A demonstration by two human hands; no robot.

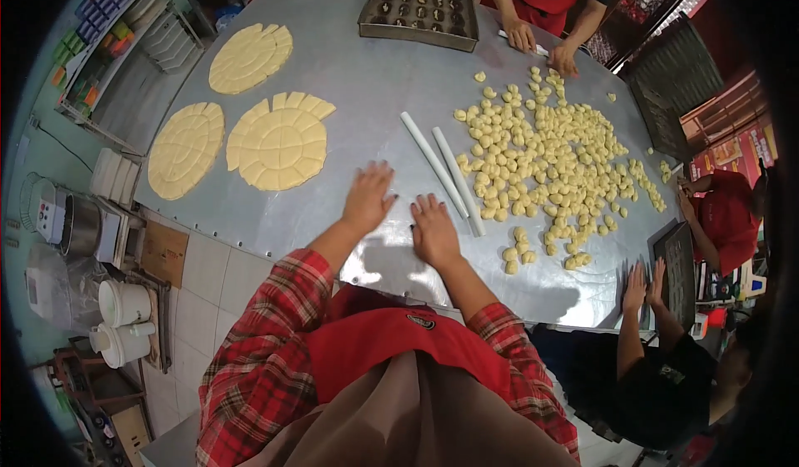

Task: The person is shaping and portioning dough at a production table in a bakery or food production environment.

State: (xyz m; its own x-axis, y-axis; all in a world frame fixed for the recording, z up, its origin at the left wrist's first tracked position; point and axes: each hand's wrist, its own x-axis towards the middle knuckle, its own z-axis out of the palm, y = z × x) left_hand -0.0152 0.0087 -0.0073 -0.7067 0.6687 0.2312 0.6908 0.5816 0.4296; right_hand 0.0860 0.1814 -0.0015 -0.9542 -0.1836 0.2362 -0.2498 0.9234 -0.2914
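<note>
My left hand (369,197) rests palm down near the front edge of the metal table (333,67), fingers spread and holding nothing. Beside it, a little nearer to me, my right hand (434,232) also lies flat with its fingers apart. Just beyond the right hand are two white rods, a left one (429,157) and a right one (458,181), lying side by side at a slant. Many small pale-yellow dough balls (533,155) cover the table to the right. On the left lie three flat dough rounds scored into pieces: a middle one (281,144), a left one (186,151) and a far one (251,57).
A square metal tray (419,9) with dark filled hollows stands at the far side. Co-workers' hands (523,36) work across the table; another person's hands (645,288) are at the right edge. Dark trays (657,117) line the right side. White buckets (125,303) stand lower left.
</note>
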